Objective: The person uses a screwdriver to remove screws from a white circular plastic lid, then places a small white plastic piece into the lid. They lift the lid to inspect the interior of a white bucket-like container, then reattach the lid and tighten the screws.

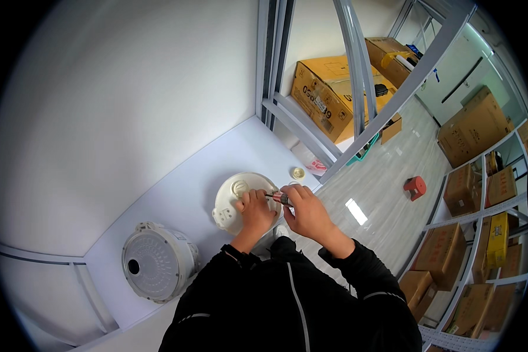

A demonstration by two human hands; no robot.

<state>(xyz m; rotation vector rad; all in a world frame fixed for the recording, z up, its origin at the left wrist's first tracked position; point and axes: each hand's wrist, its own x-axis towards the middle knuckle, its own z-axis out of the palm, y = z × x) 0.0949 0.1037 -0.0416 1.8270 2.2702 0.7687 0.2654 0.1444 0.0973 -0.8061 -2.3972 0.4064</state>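
Note:
On the bench in front of me lies a round white appliance lid (224, 202) with a ring-shaped fitting near its far side. My right hand (307, 214) grips a screwdriver (282, 199) with a reddish and black handle, its shaft pointing left over the lid. Beside the shaft's end, my left hand (256, 212) rests on the lid with bent fingers; whatever is between them is hidden. A small round pale-yellow container (298, 173) sits to the right of the lid. Left of my left arm stands a round grey-white appliance body (158, 263) with a perforated face and a dark hole.
The pale bench (196, 170) meets a white wall on its far side. A grey metal frame (276, 108) rises at its right end, with a large yellow carton (328, 94) behind. A red stool (415, 188) stands on the floor; shelves of cardboard boxes (440, 255) line the right.

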